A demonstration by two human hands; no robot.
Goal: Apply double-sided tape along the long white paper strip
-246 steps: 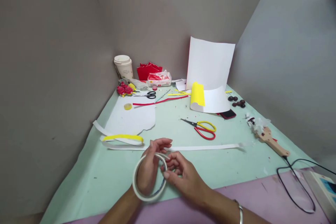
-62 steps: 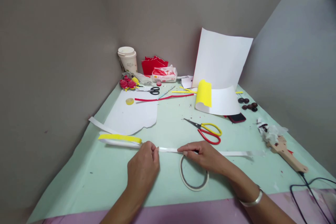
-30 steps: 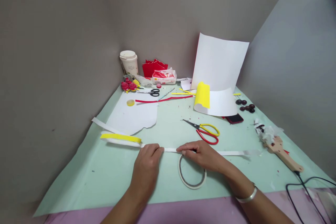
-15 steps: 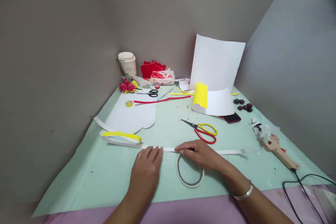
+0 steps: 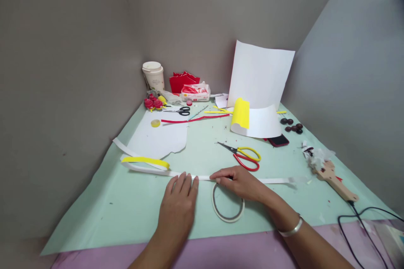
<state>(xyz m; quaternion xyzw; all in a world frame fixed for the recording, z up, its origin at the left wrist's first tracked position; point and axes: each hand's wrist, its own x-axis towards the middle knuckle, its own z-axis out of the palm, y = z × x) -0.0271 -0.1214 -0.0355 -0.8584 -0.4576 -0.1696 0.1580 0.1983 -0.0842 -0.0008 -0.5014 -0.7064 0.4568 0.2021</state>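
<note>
A long narrow white strip [image 5: 204, 178] runs across the green table covering. My left hand [image 5: 179, 201] lies over it with the fingers stretched out and slightly spread, fingertips pressing on the strip. To the right, my right hand [image 5: 238, 183] has its thumb and forefinger together at the strip, closed on a roll of whitish tape [image 5: 227, 220] whose top is partly hidden by the hand. On the left the strip folds back, and a yellow ridged strip [image 5: 145, 161] curls beside it. Scissors with yellow and red handles [image 5: 248, 157] lie just beyond my right hand.
A corded glue gun [image 5: 337, 180] rests at right, near a phone [image 5: 279, 140] and dark round pieces [image 5: 292, 126]. White sheets [image 5: 260, 75] and a yellow paper roll [image 5: 240, 113] stand behind. Black scissors [image 5: 183, 111], a lidded cup [image 5: 153, 75] and red flowers [image 5: 153, 103] are at back left.
My left hand's fingers have spread a little and shifted slightly along the strip. My right hand and the tape roll keep almost the same place; the view has tilted slightly.
</note>
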